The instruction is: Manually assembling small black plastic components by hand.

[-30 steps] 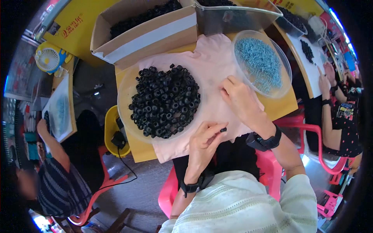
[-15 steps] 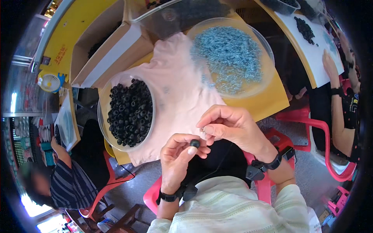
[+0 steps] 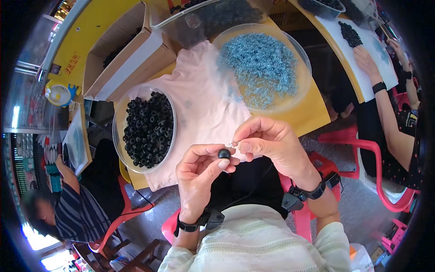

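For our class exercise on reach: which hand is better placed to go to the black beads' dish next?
Probably the left hand: it is nearer the clear dish of black beads than the right hand. Both are occupied: the left holds a round black bead, the right pinches something too small to identify.

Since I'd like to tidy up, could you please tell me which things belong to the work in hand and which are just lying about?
Apparently in use:
black ball in the left hand
tiny piece in the right hand
black beads
blue pieces

Apparently lying about:
yellow-and-blue fan
plastic bag
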Tool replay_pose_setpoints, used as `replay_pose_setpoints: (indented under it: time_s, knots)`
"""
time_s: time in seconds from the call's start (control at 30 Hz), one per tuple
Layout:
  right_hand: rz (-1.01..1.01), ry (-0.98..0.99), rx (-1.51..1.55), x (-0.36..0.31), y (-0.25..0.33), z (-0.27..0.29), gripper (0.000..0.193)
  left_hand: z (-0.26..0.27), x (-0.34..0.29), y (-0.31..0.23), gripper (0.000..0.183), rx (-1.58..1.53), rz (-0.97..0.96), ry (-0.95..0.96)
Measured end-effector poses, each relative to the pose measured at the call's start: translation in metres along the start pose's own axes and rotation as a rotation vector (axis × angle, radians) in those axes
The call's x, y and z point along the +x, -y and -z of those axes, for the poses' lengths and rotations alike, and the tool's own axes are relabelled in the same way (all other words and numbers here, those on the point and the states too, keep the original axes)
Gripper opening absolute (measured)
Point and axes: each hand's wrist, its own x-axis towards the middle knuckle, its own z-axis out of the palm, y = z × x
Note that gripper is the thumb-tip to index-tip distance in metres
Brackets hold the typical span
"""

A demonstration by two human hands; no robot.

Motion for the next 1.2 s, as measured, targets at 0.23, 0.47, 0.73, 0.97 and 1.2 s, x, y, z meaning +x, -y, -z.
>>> replay_pose_setpoints:
  time_s: [0.23,0.47,0.73,0.97,1.2]
  knots:
    - [0.359,0.035,-0.526,0.001,-0.007,-0.042,0.01,0.028,-0.017,0.009,0.018,-0.207,-0.091,-0.014]
    - [0.411,0.051,-0.679,0.002,-0.014,-0.066,0.008,0.047,-0.034,0.004,0.018,-0.223,-0.092,-0.061]
    - [0.568,0.036,-0.878,0.0,-0.02,-0.087,0.012,0.056,-0.046,-0.001,0.021,-0.333,-0.055,-0.015]
    - [0.653,0.061,-0.963,-0.002,-0.025,-0.095,0.017,0.057,-0.048,0.0,0.019,-0.394,-0.033,0.051]
    - [0.609,0.073,-0.978,0.004,-0.027,-0.094,0.018,0.064,-0.05,-0.005,0.014,-0.261,-0.013,0.063]
